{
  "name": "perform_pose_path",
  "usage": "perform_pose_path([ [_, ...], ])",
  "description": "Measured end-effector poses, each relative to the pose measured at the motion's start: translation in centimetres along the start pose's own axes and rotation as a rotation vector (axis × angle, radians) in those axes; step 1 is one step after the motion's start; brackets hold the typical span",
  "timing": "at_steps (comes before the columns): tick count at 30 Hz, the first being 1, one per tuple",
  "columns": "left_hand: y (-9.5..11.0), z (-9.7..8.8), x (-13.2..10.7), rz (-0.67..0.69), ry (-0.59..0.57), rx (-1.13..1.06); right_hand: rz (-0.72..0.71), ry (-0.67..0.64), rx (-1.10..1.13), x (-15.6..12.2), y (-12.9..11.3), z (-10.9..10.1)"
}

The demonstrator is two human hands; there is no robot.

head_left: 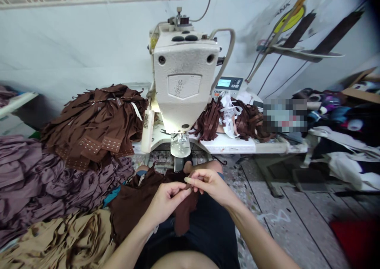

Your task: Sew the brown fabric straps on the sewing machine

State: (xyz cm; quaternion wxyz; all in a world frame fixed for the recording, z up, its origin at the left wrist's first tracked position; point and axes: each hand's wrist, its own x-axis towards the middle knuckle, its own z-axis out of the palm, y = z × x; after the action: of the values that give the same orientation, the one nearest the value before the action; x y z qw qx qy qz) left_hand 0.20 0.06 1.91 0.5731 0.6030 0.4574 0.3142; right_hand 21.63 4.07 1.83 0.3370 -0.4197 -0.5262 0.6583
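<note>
Over my lap lies a brown fabric garment piece [130, 209], with a narrow end hanging down between my wrists. My left hand [168, 201] pinches the brown fabric between thumb and fingers. Touching it from the right, my right hand [206, 184] pinches the edge of the same fabric, fingertips close together. What exactly lies between the fingertips is too small to make out. Just beyond both hands stands a white sewing machine [184, 79], its lamp lit and a clear guard [180, 146] in front of the needle area.
Left of the machine is a heap of brown garment pieces [97, 118] with hook-and-eye strips. Mauve fabric [59, 186] and tan fabric [65, 241] pile up nearer me. Brown straps [208, 120], white straps [230, 114] and a control panel [228, 83] are on the right.
</note>
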Motion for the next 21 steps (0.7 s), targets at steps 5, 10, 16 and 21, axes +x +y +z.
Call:
perform_pose_path([
  [5, -0.4, -0.1, -0.6, -0.005, 0.01, -0.008, -0.075, 0.076, -0.037, -0.5, 1.2, 0.9],
  [10, -1.1, -0.6, -0.5, 0.061, 0.138, -0.03, -0.392, 0.352, -0.266, -2.1, 0.9, 2.2],
  [16, -0.9, -1.0, -0.4, 0.159, 0.098, 0.034, -0.616, 0.192, -0.474, -2.7, 0.5, 2.5],
  [21, -0.7, -0.5, -0.9, 0.184, 0.107, 0.077, -0.519, 0.188, -0.403, -2.3, 1.5, 2.4],
])
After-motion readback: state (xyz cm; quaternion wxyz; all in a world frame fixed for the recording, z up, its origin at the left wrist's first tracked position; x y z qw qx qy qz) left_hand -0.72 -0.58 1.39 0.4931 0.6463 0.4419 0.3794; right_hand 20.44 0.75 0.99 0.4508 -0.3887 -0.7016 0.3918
